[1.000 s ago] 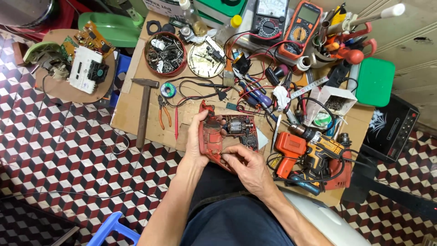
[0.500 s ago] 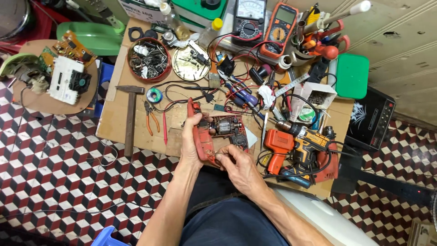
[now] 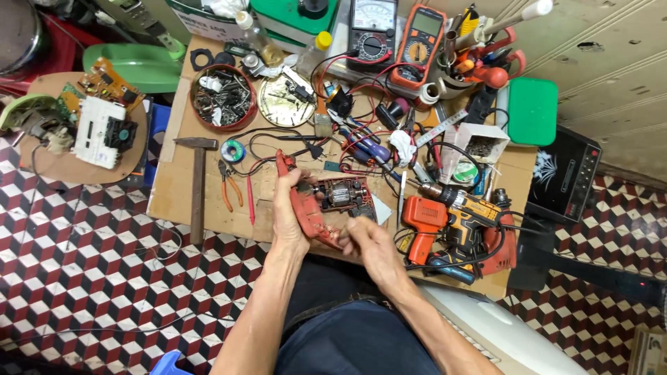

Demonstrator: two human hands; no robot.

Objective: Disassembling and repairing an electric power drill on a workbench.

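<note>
Two hands work on one opened red power tool (image 3: 321, 203), held just above the near edge of the wooden bench (image 3: 177, 194); the left hand (image 3: 290, 217) grasps the red housing from the side, thumb over the shell, while the right hand (image 3: 369, 244) pinches at the lower end of the casing, fingers closed on some small part (too small to identify). The motor windings lie exposed in the open half-shell. Compared with a second ago the tool sits at the same place on the bench and the grip of both hands is unchanged; only the viewpoint has drifted, so the work appears to be steady fiddling at one spot rather than a new step.

Surface: crowded; a hammer (image 3: 197, 182) and orange-handled pliers (image 3: 230, 186) lie left of the tool; an orange drill (image 3: 455, 217) lies just beside it on the right; a round tin of metal parts (image 3: 224, 97) and two multimeters (image 3: 396, 43) stand at the far side. Floor: red, white and black cube-pattern tiles (image 3: 90, 278).
</note>
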